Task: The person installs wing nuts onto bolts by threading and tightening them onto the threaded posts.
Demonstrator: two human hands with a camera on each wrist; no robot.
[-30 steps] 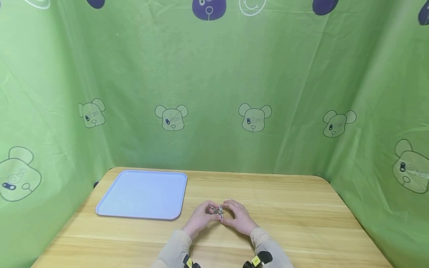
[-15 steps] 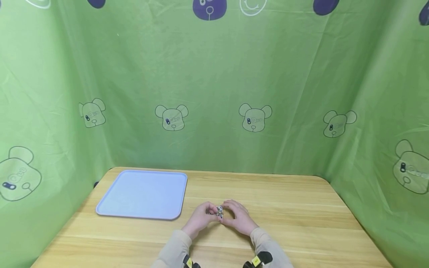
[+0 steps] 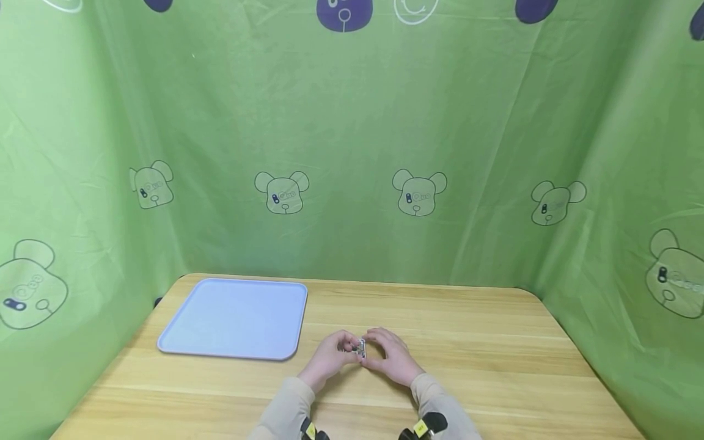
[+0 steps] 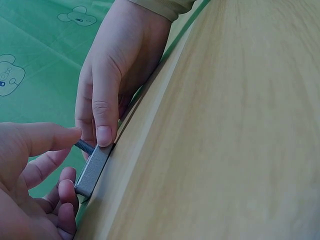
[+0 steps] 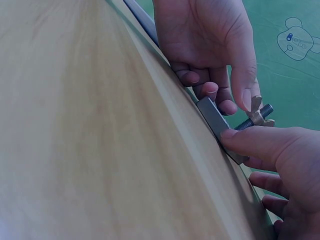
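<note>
A grey rectangular metal block point(image 4: 94, 172) stands close over the wooden tabletop, with a threaded bolt point(image 4: 84, 146) sticking out of it. On the bolt sits a brass wing nut point(image 5: 256, 117), a short way from the bolt's free end. The left hand point(image 3: 329, 359) pinches the wing nut, its thumb against one wing in the right wrist view; its other fingers curl beside the block's end. With thumb and fingers the right hand point(image 3: 393, 359) holds the block at its other end. In the left wrist view the left hand hides the wing nut.
A light blue rectangular tray point(image 3: 233, 356) lies on the left part of the wooden table point(image 3: 484, 342). Green curtains point(image 3: 352, 244) with bear-head prints hang behind the table and along both sides. Black devices with yellow labels are strapped at both wrists.
The left fingers have shifted at the wing nut, closing over it half a second ago and spreading slightly since. The right hand has kept its place on the block.
</note>
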